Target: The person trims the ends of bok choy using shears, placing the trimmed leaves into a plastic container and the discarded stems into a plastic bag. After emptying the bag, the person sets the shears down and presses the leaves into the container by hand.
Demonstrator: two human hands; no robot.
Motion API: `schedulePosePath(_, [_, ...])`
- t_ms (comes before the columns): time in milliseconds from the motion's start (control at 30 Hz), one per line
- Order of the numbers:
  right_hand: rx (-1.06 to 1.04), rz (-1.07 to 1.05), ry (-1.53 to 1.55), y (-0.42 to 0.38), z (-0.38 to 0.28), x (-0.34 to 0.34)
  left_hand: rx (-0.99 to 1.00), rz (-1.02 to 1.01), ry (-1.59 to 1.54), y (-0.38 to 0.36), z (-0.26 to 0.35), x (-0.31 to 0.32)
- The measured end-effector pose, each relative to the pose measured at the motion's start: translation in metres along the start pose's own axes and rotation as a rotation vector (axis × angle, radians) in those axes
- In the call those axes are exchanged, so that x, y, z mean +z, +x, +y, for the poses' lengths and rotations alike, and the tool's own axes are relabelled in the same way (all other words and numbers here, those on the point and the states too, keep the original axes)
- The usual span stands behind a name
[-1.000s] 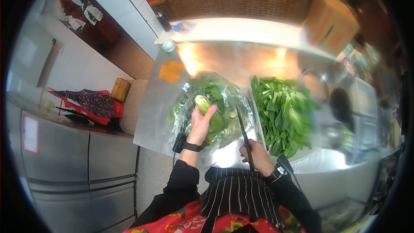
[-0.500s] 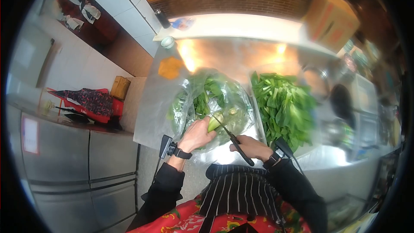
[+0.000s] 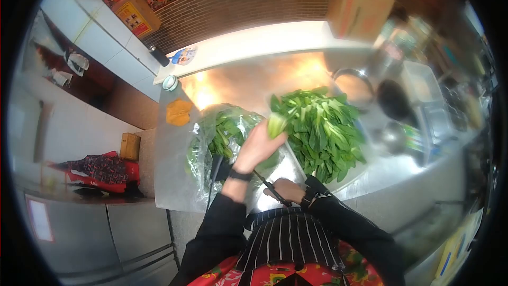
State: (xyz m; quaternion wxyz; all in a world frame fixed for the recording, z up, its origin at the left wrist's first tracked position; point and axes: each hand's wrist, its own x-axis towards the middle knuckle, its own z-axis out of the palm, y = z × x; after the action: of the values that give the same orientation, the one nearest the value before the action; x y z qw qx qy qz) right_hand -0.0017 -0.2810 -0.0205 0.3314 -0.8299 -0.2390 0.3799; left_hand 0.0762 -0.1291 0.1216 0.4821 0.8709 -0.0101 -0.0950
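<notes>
My left hand (image 3: 258, 149) is closed around the pale stem end of a bok choy (image 3: 277, 125), held up at the left edge of a heap of leafy bok choy (image 3: 327, 132). Close to the apron, my right hand (image 3: 289, 189) grips a dark-handled knife (image 3: 273, 188); its thin blade points up and left and passes partly behind my left wrist. Under and left of my left arm lies a clear plastic bag (image 3: 199, 172) with more bok choy (image 3: 225, 135) inside. The heap lies in a tray whose left edge (image 3: 296, 160) shows beside it.
The steel table (image 3: 172, 180) carries an orange cloth (image 3: 179, 112) and a small cup (image 3: 170, 82) at the left. Right of the heap are a round pan (image 3: 353, 86) and clear plastic containers (image 3: 422, 89). A cardboard box (image 3: 360, 8) stands on the back ledge.
My left hand has carried the bok choy rightward from over the bag to the heap. My right hand with the knife has drawn back toward the apron. The head view has shifted.
</notes>
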Motion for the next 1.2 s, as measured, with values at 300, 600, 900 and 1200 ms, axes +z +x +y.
schedulePosePath(300, [0.067,-0.037,0.465,-0.055,0.008,-0.026,0.232,0.686,-0.008,0.011,0.004,0.017])
schedulePosePath(600, [0.211,-0.151,0.846,-0.068,-0.013,-0.018,-0.276,0.313,0.58,-0.04,-0.144,-0.015])
schedulePosePath(900, [0.348,0.106,1.103,-0.047,-0.044,0.03,-0.285,0.522,-0.392,0.048,-0.187,0.001])
schedulePosePath(1200, [0.471,0.266,1.148,-0.053,-0.065,0.047,-0.336,0.641,-0.984,0.0,-0.169,-0.02])
